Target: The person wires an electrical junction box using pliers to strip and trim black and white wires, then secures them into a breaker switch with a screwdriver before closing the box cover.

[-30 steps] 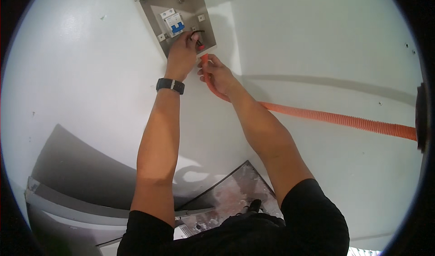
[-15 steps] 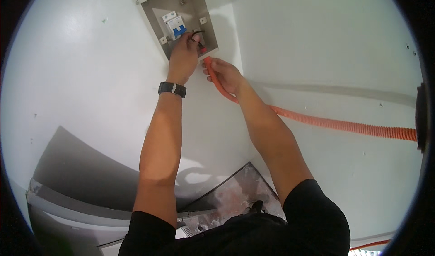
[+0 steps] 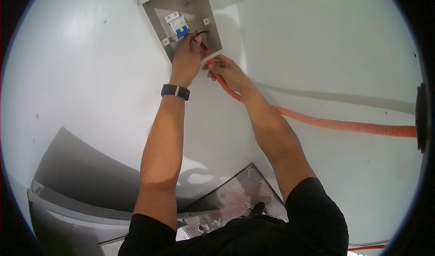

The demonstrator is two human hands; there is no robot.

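Note:
An open grey metal electrical box (image 3: pixel 211 11) is fixed to the wall, with a white circuit breaker (image 3: pixel 176 24) with blue levers mounted inside. My left hand (image 3: pixel 187 59) reaches into the box just below the breaker, its fingers closed on a black cable (image 3: pixel 202 44). The cable comes up through the box's bottom edge, with red showing at its base. Under that edge my right hand (image 3: pixel 227 72) grips the orange corrugated conduit (image 3: pixel 229 91) near its upper end. The conduit passes behind my right forearm and runs off to the right.
The conduit reaches a dark round fitting (image 3: pixel 421 118) at the far right. A grey curved ledge (image 3: pixel 86 205) lies low on the left. Below me is a stained floor patch (image 3: pixel 231 192) with a dark edge. A second orange conduit (image 3: pixel 369 247) shows at lower right.
The view has shifted slightly. My right hand has moved a little closer to the box's bottom edge along with the conduit. Both hands keep their holds.

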